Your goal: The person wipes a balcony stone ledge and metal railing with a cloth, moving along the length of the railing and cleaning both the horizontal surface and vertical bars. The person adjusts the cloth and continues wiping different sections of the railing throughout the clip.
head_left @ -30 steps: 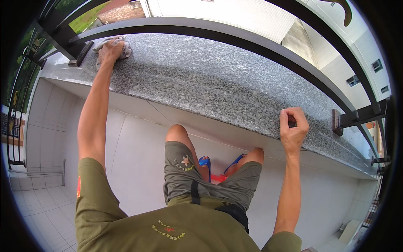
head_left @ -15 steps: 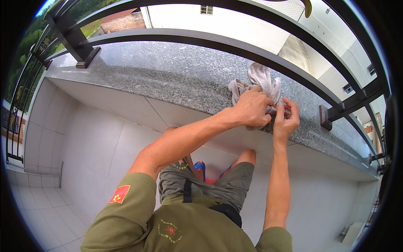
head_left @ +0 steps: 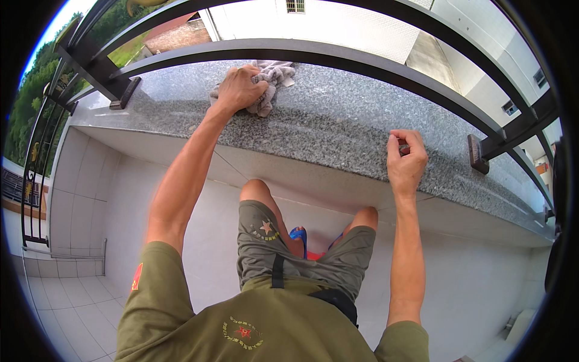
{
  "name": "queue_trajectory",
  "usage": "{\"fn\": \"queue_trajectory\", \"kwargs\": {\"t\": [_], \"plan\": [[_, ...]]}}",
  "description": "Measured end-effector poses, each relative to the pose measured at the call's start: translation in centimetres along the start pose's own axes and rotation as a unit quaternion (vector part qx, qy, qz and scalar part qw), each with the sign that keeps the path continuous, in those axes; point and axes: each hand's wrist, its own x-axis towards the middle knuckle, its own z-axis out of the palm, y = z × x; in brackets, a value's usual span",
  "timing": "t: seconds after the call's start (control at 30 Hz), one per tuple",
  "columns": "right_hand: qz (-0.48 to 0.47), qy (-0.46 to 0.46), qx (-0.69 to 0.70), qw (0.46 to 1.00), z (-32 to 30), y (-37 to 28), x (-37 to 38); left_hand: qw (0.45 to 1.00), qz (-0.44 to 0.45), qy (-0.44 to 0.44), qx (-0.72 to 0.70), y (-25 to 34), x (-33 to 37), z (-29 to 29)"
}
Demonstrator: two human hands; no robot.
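Observation:
Bunched under my left hand (head_left: 240, 90) is a greyish cleaning cloth (head_left: 274, 75), pressed on the speckled grey granite ledge (head_left: 325, 114) just below the lower rail. The fingers of that hand are closed on the cloth, and its folds stick out on both sides. My right hand (head_left: 408, 161) is well to the right, over the ledge's front edge, with its fingers curled in and thumb close to the fingertips. Nothing shows between them.
A dark metal railing (head_left: 271, 43) runs along the far side of the ledge, with a post foot at the left (head_left: 125, 93) and another at the right (head_left: 478, 154). Below the ledge are a pale tiled wall and floor (head_left: 169, 208). Buildings and trees lie beyond.
My left hand has swept the cloth from the right part of the ledge to the left. My right hand has come off the cloth and stays at the right, fingers curled.

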Motion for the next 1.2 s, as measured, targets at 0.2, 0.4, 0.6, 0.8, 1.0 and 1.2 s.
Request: {"fn": "queue_trajectory", "kwargs": {"t": [0.2,0.4,0.6,0.8,1.0,1.2], "plan": [[0.000,-0.021,-0.029,0.999,-0.6,0.2,0.0,0.983,0.173,-0.057,-0.028,7.3,-2.9,0.2],[-0.003,-0.031,-0.030,0.999,-0.5,0.2,0.0,0.999,0.007,-0.027,-0.023,5.3,1.7,1.2],[-0.005,-0.012,-0.029,0.999,-0.4,0.5,0.1,0.982,0.165,-0.074,-0.055,5.3,-1.1,-0.2],[0.007,-0.022,-0.021,1.000,-0.8,0.4,-0.1,0.998,-0.017,-0.066,-0.015,2.7,1.3,-1.9],[0.005,-0.029,-0.014,0.999,0.2,-0.4,-0.1,0.998,-0.060,0.016,-0.024,-7.3,4.8,1.2],[-0.013,-0.042,-0.050,0.998,-0.5,0.3,-0.3,0.992,0.048,-0.108,-0.047,7.5,0.7,0.6]]}}
